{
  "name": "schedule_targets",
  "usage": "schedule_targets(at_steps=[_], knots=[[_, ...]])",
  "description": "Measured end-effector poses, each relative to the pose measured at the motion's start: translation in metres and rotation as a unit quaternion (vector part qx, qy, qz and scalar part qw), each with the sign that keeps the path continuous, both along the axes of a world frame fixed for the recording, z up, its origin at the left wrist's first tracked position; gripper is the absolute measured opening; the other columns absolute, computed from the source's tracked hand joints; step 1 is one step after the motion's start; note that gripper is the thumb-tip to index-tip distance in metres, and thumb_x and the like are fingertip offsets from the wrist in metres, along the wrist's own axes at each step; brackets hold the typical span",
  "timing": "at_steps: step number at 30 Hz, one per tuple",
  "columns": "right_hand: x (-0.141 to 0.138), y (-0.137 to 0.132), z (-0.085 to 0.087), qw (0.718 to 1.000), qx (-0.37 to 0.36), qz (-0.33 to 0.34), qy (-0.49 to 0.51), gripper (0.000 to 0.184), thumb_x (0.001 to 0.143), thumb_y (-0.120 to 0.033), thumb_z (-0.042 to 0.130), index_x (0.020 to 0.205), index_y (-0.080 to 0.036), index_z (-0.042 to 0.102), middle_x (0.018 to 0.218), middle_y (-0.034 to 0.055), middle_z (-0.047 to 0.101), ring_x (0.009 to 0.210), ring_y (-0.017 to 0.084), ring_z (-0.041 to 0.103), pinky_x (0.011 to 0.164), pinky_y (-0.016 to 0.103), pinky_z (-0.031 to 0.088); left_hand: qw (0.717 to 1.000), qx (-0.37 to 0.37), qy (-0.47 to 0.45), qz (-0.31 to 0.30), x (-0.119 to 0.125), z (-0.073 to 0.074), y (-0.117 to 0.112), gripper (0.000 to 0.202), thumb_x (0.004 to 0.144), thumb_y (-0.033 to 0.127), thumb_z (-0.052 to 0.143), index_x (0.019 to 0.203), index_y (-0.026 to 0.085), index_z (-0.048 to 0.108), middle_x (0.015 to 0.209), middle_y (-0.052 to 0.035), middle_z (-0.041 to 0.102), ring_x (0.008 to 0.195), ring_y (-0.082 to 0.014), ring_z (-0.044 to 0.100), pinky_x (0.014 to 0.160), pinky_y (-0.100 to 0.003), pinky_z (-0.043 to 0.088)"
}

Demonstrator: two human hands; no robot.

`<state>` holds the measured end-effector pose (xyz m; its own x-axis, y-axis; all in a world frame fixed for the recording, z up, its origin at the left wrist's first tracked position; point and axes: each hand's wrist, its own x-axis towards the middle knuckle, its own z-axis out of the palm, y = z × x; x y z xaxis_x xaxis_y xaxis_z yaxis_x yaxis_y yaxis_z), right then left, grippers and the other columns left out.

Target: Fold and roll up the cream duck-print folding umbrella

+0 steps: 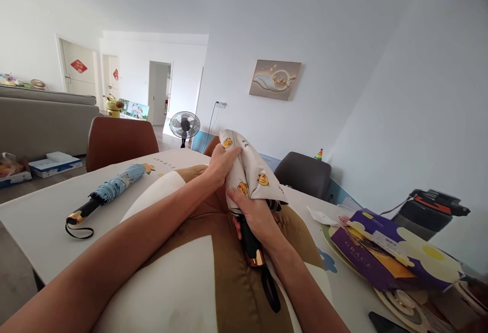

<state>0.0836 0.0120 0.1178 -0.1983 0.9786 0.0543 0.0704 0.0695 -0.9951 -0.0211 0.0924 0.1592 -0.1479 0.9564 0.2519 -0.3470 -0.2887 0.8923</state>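
A white folding umbrella (pixel 251 169) printed with yellow cartoon chicks is held up in front of me, its canopy partly gathered. My left hand (pixel 224 162) grips the canopy near its upper end. Lower down, my right hand (pixel 254 216) is wrapped around the base of the canopy, just above the black handle with a gold band. A black wrist strap dangles from that handle. Beneath my forearms lies a large brown and white cushion (pixel 192 272). To the left, a folded blue umbrella (pixel 118 183) rests on the table with its strap loose.
The white table (pixel 34 221) carries a purple box (pixel 366 254), a dark water bottle (pixel 423 216) and a phone (pixel 387 323) on the right. Chairs stand around it, one brown (pixel 120 142), another dark (pixel 305 173). Beyond the table is a fan (pixel 185 125).
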Motion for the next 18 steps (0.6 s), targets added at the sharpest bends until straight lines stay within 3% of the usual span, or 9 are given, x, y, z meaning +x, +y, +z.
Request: schedule_targets(at_steps=[5,8,11,14,18], knots=[[0.0,-0.003,0.005,1.0,-0.026,-0.009,-0.003,0.034,0.074,-0.05,0.069,0.077,-0.021,0.053,0.036,-0.0027,0.047,0.028,0.014,0.043,0.024,0.025,0.036,0.978,-0.123,-0.117,-0.121,-0.013,0.002,0.013,0.026,0.06,0.021,0.075,0.082,0.012,0.063,0.077,-0.0103,0.065,0.067,-0.0214,0.062,0.068,-0.038,0.055],[0.002,-0.001,0.007,0.996,-0.046,0.002,0.08,0.036,0.077,-0.05,0.066,0.087,-0.017,0.058,0.049,0.0021,0.058,0.037,0.016,0.053,0.029,0.026,0.044,0.966,-0.129,-0.173,-0.143,-0.018,0.005,0.013,0.024,0.062,0.018,0.07,0.084,0.012,0.062,0.072,-0.009,0.065,0.068,-0.0223,0.064,0.07,-0.039,0.056],[0.001,0.003,0.008,0.981,-0.067,0.003,0.181,0.034,0.079,-0.041,0.067,0.101,-0.016,0.061,0.075,0.0061,0.068,0.059,0.018,0.066,0.048,0.03,0.058,0.961,-0.114,-0.198,-0.152,-0.02,0.008,0.009,0.021,0.065,0.016,0.065,0.085,0.012,0.062,0.068,-0.0081,0.065,0.068,-0.0236,0.065,0.07,-0.04,0.057],[0.0,0.004,0.008,0.965,-0.115,0.04,0.23,0.03,0.081,-0.036,0.065,0.101,-0.014,0.062,0.085,0.0084,0.069,0.074,0.021,0.069,0.062,0.034,0.06,0.953,-0.138,-0.202,-0.179,-0.019,0.008,0.004,0.019,0.068,0.02,0.064,0.084,0.012,0.061,0.067,-0.0085,0.065,0.067,-0.0244,0.065,0.07,-0.042,0.057],[-0.001,0.0,0.011,0.946,-0.165,0.109,0.258,0.026,0.085,-0.035,0.059,0.094,-0.011,0.063,0.091,0.0125,0.069,0.083,0.022,0.069,0.067,0.036,0.06,0.942,-0.157,-0.206,-0.213,-0.014,0.004,0.001,0.021,0.069,0.024,0.064,0.085,0.011,0.063,0.067,-0.0091,0.065,0.068,-0.0247,0.065,0.071,-0.041,0.057]])
